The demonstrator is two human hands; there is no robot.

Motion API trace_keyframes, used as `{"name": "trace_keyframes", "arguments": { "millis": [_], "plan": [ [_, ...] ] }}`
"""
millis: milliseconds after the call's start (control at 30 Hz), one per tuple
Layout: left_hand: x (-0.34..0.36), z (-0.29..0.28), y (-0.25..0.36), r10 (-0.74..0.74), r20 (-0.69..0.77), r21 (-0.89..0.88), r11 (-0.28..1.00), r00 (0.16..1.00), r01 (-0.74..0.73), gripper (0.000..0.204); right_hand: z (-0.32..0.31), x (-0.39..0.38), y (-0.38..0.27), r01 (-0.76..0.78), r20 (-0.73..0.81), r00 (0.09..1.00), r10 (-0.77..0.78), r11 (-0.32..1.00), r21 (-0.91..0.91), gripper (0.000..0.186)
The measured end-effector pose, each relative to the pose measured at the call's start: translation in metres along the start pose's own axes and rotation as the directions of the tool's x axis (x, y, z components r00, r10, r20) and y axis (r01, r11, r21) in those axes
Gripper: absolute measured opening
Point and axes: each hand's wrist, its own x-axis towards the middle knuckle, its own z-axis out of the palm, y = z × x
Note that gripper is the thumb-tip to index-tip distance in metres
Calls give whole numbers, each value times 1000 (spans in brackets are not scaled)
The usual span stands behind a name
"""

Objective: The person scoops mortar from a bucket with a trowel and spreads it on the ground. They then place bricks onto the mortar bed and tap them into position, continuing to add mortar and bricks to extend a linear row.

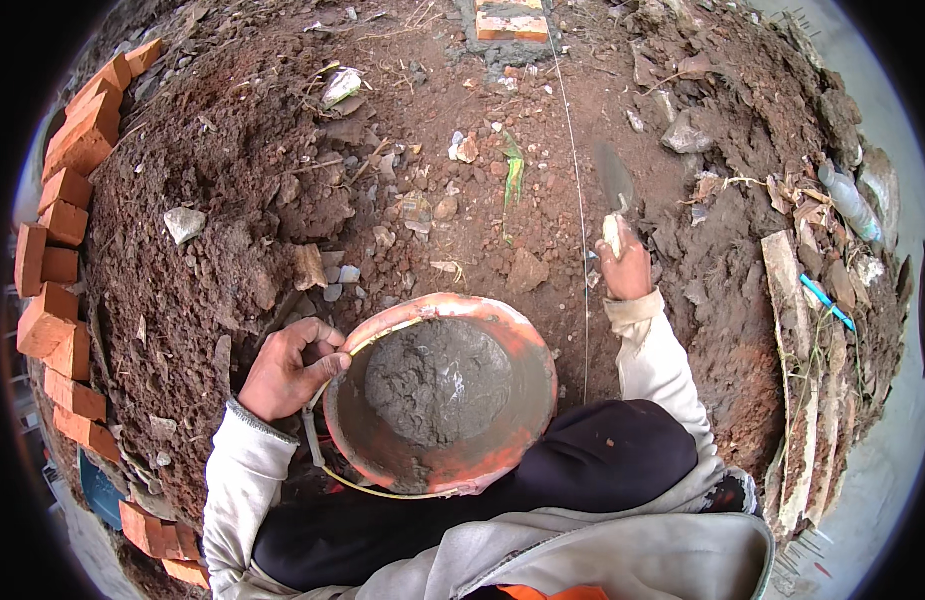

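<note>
An orange bucket (507, 390) of wet grey mortar (422, 380) rests in front of me, against my dark-clothed leg. My left hand (294, 365) is closed on the bucket's left rim, by its yellowish handle. Right of the bucket and farther forward, my right hand (625, 262) grips the pale handle of a trowel, its metal blade (614, 175) pointing forward over the soil, just right of a taut white string (579, 180).
Bricks (77, 345) are stacked along the left edge of the rough soil. Ahead, mortared bricks (509, 28) stand beside the string. At right lie wooden boards (792, 310), a plastic bottle (850, 202) and a blue stick (827, 300).
</note>
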Motion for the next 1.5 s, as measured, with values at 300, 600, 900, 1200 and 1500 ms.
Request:
{"name": "trace_keyframes", "arguments": {
  "millis": [300, 600, 900, 1200, 1500],
  "plan": [
    [0, -1, 2, 37, -15, 2, 999, 999, -37, 21, 12, 50, -8, -37, 98, 995, 19, 981, 189, 52],
    [-2, 0, 5, -10, -24, 49, 999, 1000, 11, 22, 3, 65, -31, -214, 237, 967, 89, 791, 574, 41],
    [-4, -2, 4, -29, -19, 53, 998, 999, 30, 26, -3, 72, -59, -46, 23, 999, 40, 859, 510, 44],
    [-2, -1, 4, -26, -18, 33, 999, 1000, 27, 24, 77, 115, -131, -437, 718, 696, 14, 802, 408, 37],
    [13, -12, 12, -78, 87, -17, 997, 993, 80, 22, 201, 198, -227, -439, 746, 666, -4, 806, 397, 43]
  ]
}}
